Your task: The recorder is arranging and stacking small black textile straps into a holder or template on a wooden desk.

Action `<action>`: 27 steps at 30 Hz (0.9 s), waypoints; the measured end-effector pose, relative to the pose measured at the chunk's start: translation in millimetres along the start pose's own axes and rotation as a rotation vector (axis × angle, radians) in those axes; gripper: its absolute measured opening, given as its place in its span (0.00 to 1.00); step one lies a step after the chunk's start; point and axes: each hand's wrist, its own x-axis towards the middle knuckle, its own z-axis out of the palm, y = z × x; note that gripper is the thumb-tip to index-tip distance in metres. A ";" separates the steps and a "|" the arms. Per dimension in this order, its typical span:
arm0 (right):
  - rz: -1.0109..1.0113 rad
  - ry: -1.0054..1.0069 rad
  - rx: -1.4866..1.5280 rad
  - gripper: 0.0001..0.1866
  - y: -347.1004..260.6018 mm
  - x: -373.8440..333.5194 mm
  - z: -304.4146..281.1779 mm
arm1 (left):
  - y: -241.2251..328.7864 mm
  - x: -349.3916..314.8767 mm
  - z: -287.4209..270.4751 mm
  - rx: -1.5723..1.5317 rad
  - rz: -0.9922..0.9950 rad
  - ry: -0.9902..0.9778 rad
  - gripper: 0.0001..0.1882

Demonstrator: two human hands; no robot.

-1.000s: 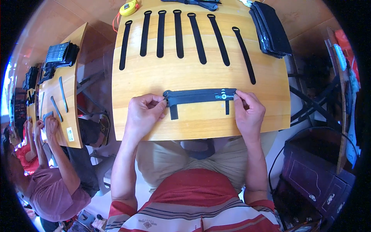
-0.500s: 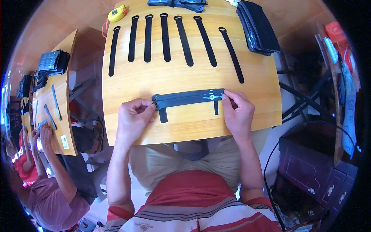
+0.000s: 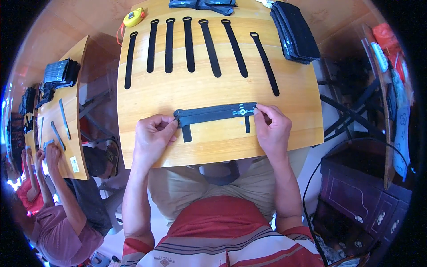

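Observation:
A dark, folded fabric strap bundle (image 3: 207,116) with white print lies crosswise near the front of the wooden table (image 3: 213,149). My left hand (image 3: 153,135) pinches its left end, and my right hand (image 3: 272,129) pinches its right end. Two short black tabs hang from the bundle toward me, a wider left tab (image 3: 187,134) and a narrower right tab (image 3: 247,124). Beyond it, several black straps with looped ends (image 3: 189,46) are spread side by side, the loops pointing away from me.
A yellow tape measure (image 3: 133,18) sits at the far left corner. A stack of dark fabric pieces (image 3: 294,33) lies at the far right, with more dark straps (image 3: 202,4) at the far edge. Left of me, people work at another table (image 3: 71,120). A dark cabinet (image 3: 360,191) stands at right.
Both hands still pinch the bundle's ends. The whole view has shifted very slightly; otherwise nothing on the table has visibly moved.

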 end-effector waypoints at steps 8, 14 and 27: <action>0.005 -0.012 -0.019 0.06 -0.2 0.5 -1.0 | -1.4 1.4 -0.4 -0.006 -0.011 -0.006 0.07; -0.013 -0.018 -0.054 0.06 0.1 0.5 -0.8 | -0.7 1.3 -0.3 -0.005 -0.014 -0.010 0.07; -0.010 -0.040 -0.111 0.07 -3.5 1.1 0.5 | 1.7 0.6 3.8 0.072 -0.001 0.036 0.07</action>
